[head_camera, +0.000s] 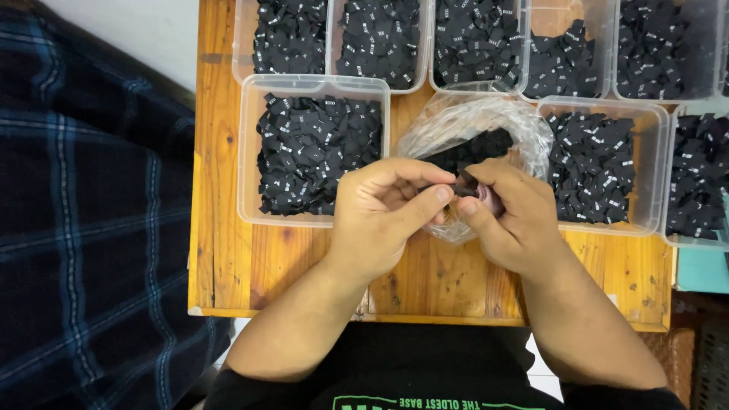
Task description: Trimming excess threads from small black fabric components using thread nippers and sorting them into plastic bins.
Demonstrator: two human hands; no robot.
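Wooden planks form the table (228,258), which is varnished orange-brown and shows dark knots and small stains. Its near edge runs just above the person's lap. Beyond its left edge lies a dark blue plaid cloth (83,228), with a pale wall (144,30) at the far left. Beyond the right edge a teal surface (702,272) and a dark basket (710,357) are partly visible.

Clear plastic bins cover the far half of the table. Five bins stand in a row along the far edge (376,38). A nearer bin (315,152) sits toward the left edge. Another (600,163) sits toward the right edge, and a third (699,178) is cut off by the frame. All hold small black labels with white marks.

Between the two nearer bins lies a clear plastic bag (486,125), crumpled and open, holding more black labels. Both hands cover its near part.

The left hand (383,216) and right hand (509,216) meet above the middle of the table, near its near edge. Each hand is closed narrowly, thumb against forefinger. Together they pinch a small black label (462,184) at the fingertips, just over the bag's near rim. The fingers hide most of the label, so its marks cannot be told. Both forearms cross the near edge of the table.
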